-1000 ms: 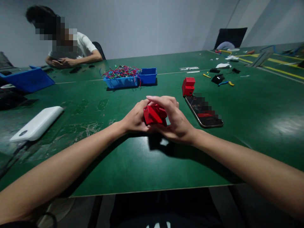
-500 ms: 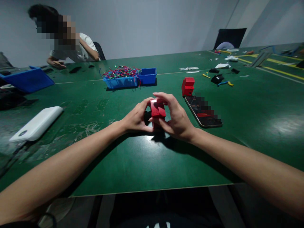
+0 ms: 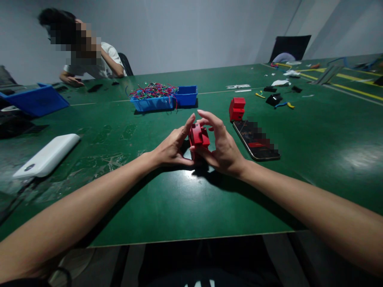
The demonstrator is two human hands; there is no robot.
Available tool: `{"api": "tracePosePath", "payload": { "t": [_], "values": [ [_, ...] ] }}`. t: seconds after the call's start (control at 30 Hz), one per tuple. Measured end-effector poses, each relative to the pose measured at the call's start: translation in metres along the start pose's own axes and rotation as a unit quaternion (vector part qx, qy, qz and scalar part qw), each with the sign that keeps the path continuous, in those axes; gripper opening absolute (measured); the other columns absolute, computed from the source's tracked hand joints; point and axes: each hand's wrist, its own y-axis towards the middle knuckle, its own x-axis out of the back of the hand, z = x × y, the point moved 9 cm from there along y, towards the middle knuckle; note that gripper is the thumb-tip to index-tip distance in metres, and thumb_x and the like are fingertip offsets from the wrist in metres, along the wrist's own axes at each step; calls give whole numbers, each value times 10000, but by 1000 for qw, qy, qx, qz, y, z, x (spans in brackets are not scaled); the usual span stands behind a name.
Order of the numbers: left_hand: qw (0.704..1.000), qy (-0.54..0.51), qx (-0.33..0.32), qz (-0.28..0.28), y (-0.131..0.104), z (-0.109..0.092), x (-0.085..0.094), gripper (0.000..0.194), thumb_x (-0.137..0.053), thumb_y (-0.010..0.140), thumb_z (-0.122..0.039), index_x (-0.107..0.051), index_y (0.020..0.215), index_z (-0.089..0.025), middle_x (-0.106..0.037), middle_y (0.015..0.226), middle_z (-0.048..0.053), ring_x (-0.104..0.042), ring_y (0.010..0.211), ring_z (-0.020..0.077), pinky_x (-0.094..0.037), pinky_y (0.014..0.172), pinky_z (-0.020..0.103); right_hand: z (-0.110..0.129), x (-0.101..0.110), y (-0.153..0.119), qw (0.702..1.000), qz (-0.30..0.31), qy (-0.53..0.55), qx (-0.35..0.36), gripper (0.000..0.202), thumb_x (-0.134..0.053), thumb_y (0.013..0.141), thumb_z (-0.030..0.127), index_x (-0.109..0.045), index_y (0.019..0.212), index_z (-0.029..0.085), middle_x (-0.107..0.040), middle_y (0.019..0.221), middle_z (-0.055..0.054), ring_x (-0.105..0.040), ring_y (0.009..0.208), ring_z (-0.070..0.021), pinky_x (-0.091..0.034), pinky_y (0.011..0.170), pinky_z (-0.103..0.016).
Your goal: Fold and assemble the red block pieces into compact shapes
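Note:
My left hand [image 3: 175, 145] and my right hand [image 3: 223, 149] meet over the middle of the green table [image 3: 179, 207]. Between them is a red stepped plastic housing [image 3: 196, 134], which seems to be made of two red pieces set side by side. The left thumb and fingers hold its left side, the index finger rising near the top. On the right side, my right thumb presses across the near face while the fingers arch over behind. Its lower part is largely hidden by the fingers. A similar red housing [image 3: 237, 109] stands upright behind a phone [image 3: 254, 139] to the right.
A blue bin [image 3: 154, 104] full of thin coloured wires sits beyond my hands, beside a smaller blue bin [image 3: 187, 95]. A white power bank [image 3: 48, 155] with a cable lies left. Cutters [image 3: 284, 105] and black scraps lie far right. Another person [image 3: 92, 63] sits across the table.
My left index finger has lifted from the housing's top edge, and my right fingers have risen slightly. The housing's top looks shifted or turned a little between my hands.

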Motion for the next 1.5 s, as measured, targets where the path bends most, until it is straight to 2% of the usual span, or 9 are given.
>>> {"api": "tracePosePath", "payload": {
  "t": [0.37,0.57,0.77,0.9,1.03,1.13,1.2,1.37,1.5],
  "values": [
    [998,24,-51,-17,0,-6,2,1310,-844,666,-583,-3,1623,-280,-545,1438,216,-649,1139,370,-527,962,531,-12,16,9,996,-21,-73,38,1096,-594,777,794,13,1597,393,-70,1675,-87,-137,1546,-436,-348,1117,-713],
    [999,15,-40,-12,0,-2,1,1348,-843,642,-629,20,1621,-293,-526,1469,217,-639,1174,400,-531,963,566,3,16,10,993,-19,-113,33,1198,-629,728,823,121,1575,430,-6,1690,-48,49,1555,-458,-244,1173,-705],
    [999,11,-41,-8,0,-1,2,1333,-830,640,-662,-8,1623,-296,-501,1496,217,-614,1222,419,-509,1003,606,26,29,8,973,-83,-176,122,1274,-635,706,824,198,1560,378,312,1653,-1,258,1508,-439,-197,1200,-696],
    [998,-2,-55,-15,1,-6,1,1341,-853,657,-590,27,1621,-283,-534,1456,211,-618,1216,400,-518,996,568,29,23,0,968,-9,-216,131,466,-542,921,471,-525,1382,403,-123,1694,84,-194,1554,-371,-361,1145,-679],
    [998,-9,-52,-20,2,-8,1,1365,-873,641,-568,27,1621,-262,-628,1328,188,-681,1052,354,-537,934,548,30,35,-5,967,-51,-232,92,228,-470,942,428,-681,998,362,-545,1478,41,-469,1375,-342,-464,1055,-654],
    [998,3,-58,-18,3,-9,0,1382,-870,628,-595,35,1620,-266,-587,1383,210,-673,1076,367,-534,934,558,40,45,-6,960,-127,-205,141,182,-512,915,372,-628,1054,361,-625,1349,5,-549,1288,-301,-474,1069,-604],
    [998,8,-62,-21,3,-10,1,1369,-867,629,-598,21,1620,-280,-524,1460,225,-666,1112,380,-524,962,568,42,49,-4,958,-160,-172,167,402,-555,882,367,-518,1282,354,-594,1369,-36,-557,1298,-292,-467,1096,-576],
    [998,3,-61,-18,2,-9,1,1341,-854,666,-565,40,1620,-265,-528,1463,232,-692,1063,347,-539,952,535,22,33,8,975,-100,-151,126,1026,-546,874,617,155,1579,361,33,1708,-31,10,1574,-390,-304,1185,-629],
    [997,10,-72,-18,1,-10,0,1335,-856,674,-550,54,1616,-294,-425,1551,244,-646,1178,375,-524,972,548,18,24,9,979,-48,-159,118,916,-496,927,552,114,1595,407,56,1712,33,80,1570,-378,-201,1209,-676]
  ]
}}
